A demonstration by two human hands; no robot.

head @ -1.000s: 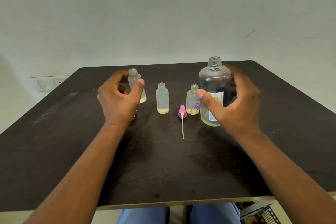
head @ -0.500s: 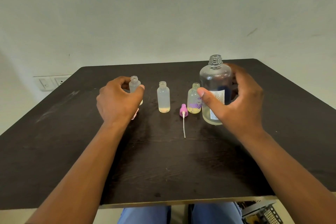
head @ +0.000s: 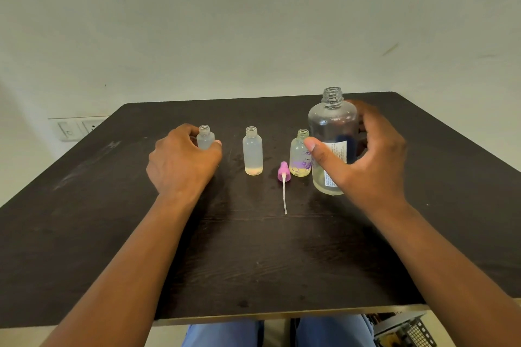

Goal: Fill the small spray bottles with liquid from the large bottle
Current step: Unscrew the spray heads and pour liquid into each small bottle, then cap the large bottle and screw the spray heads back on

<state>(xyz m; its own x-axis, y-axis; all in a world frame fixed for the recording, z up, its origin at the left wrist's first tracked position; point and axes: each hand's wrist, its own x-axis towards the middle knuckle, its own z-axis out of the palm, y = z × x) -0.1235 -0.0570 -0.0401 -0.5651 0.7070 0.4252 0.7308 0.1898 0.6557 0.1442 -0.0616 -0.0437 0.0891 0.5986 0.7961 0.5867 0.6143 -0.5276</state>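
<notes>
Now lowered onto the table [head: 84,234], the leftmost small bottle [head: 205,140] stays gripped by the left hand [head: 180,162]; the right hand [head: 366,166] curls around the large bottle [head: 332,121], apparently ready to pour.

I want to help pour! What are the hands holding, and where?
The left hand grips the leftmost small bottle round its body. The right hand grips the big bottle round its lower body, thumb on the label.
</notes>
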